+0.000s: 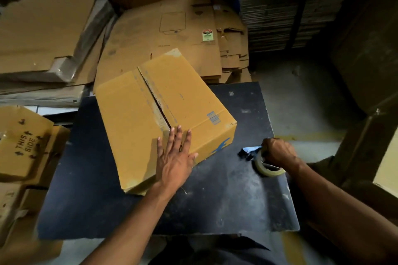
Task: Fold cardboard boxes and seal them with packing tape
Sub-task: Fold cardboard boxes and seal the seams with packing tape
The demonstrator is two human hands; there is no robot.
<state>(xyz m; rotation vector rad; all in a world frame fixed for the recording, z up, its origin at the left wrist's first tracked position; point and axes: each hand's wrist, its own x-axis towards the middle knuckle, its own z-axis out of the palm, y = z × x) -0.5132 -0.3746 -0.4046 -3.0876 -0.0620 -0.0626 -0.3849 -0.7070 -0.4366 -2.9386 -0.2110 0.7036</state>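
Note:
A folded brown cardboard box (150, 114) lies on the dark table (215, 200), its two top flaps closed with an open seam running down the middle. My left hand (174, 155) presses flat on the near end of the box, fingers straight across the seam. To the right, at the table's right edge, my right hand (277, 153) grips a tape dispenser (249, 153) loaded with a roll of clear packing tape (267, 168). The dispenser rests on the table, apart from the box.
Flattened cardboard sheets (172, 32) are stacked behind the table and at the left (43, 34). Boxes marked "THIS SIDE" (23, 144) sit at the left. Bundled cardboard stacks (290, 6) rise at the back right. Bare concrete floor (301, 103) lies right of the table.

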